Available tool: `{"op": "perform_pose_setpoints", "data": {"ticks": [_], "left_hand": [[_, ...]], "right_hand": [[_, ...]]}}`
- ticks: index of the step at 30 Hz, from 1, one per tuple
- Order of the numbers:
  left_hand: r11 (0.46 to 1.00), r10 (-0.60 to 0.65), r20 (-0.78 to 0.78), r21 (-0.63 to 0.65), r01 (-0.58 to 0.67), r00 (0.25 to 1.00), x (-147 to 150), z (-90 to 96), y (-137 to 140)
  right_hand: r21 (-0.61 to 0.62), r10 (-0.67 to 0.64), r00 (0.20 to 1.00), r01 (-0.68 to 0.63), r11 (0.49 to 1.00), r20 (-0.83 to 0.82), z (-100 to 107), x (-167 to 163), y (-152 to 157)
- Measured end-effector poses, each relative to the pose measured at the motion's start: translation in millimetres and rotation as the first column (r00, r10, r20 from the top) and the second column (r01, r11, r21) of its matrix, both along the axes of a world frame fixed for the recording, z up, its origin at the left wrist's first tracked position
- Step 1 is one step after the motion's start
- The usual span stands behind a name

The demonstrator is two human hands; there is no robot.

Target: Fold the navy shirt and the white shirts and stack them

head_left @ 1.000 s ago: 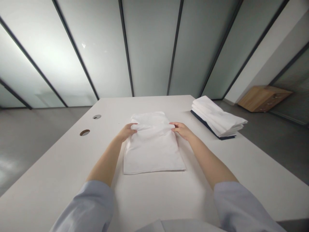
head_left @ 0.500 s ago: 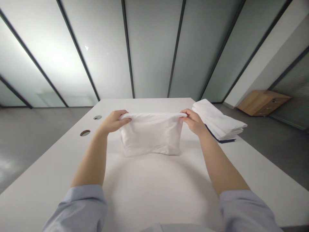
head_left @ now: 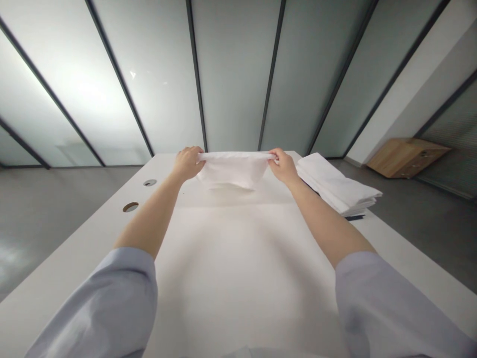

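A white cloth (head_left: 233, 171) hangs between my two hands, its top edge stretched nearly straight. My left hand (head_left: 188, 163) pinches the top left corner, thumb toward me. At the top right corner, my right hand (head_left: 282, 166) is closed on the same edge. The cloth's lower part droops over the far half of the white table (head_left: 231, 268); whether its bottom edge touches the surface I cannot tell. What kind of cloth it is does not show.
A stack of folded white cloths (head_left: 337, 186) lies at the right edge, just beyond my right forearm, with something dark (head_left: 355, 217) under it. Two round holes, one a grommet (head_left: 149, 182), sit on the left. A wooden cabinet (head_left: 406, 156) stands on the floor at right.
Both hands have moved forward, away from me, carrying the cloth toward the table's far edge. The cloth's lower edge has moved away too, and less of its front shows.
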State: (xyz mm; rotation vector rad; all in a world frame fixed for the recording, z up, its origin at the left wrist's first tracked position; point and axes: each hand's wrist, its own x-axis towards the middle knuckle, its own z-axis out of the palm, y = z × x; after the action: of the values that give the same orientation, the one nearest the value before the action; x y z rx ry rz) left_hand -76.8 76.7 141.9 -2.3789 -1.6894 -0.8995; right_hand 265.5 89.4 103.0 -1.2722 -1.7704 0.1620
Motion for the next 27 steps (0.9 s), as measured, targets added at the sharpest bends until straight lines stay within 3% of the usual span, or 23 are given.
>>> {"op": "perform_pose_setpoints", "data": {"ticks": [4, 6, 8, 11, 13, 18, 22, 27], "left_hand": [[0.998, -0.060, -0.103, 0.003, 0.061, 0.993, 5, -49.9, -8], [0.991, -0.111, -0.194, -0.094, 0.094, 0.975, 8, -80.5, -14], [0.957, -0.160, -0.227, -0.276, 0.095, 0.961, 13, -106.1, -20], [0.915, -0.065, -0.238, -0.401, -0.037, 0.969, 19, -128.8, -27], [0.922, -0.016, -0.236, -0.380, -0.077, 0.972, 19, -135.6, -29], [0.966, -0.024, -0.127, -0.258, -0.009, 0.992, 9, -145.0, -34], [0.955, 0.022, -0.042, -0.295, -0.033, 0.999, 0, -144.2, -37], [0.944, 0.148, 0.291, -0.325, -0.047, 0.945, -4, -137.5, -38]], "right_hand": [[-0.003, 0.059, 0.963, -0.060, 0.998, 0.264, -43, 2, -25], [-0.089, 0.141, 0.915, -0.116, 0.989, 0.379, -71, 3, -35], [-0.204, 0.217, 0.865, -0.136, 0.969, 0.452, -94, 3, -41], [-0.286, 0.205, 0.863, -0.073, 0.955, 0.461, -111, 1, -42], [-0.282, 0.173, 0.876, -0.044, 0.958, 0.451, -113, -1, -40], [-0.193, 0.185, 0.890, -0.113, 0.975, 0.416, -115, -6, -37], [-0.148, 0.226, 0.897, -0.182, 0.972, 0.381, -122, -2, -36], [-0.155, 0.242, 0.953, -0.216, 0.964, 0.183, -128, 7, -34]]}}
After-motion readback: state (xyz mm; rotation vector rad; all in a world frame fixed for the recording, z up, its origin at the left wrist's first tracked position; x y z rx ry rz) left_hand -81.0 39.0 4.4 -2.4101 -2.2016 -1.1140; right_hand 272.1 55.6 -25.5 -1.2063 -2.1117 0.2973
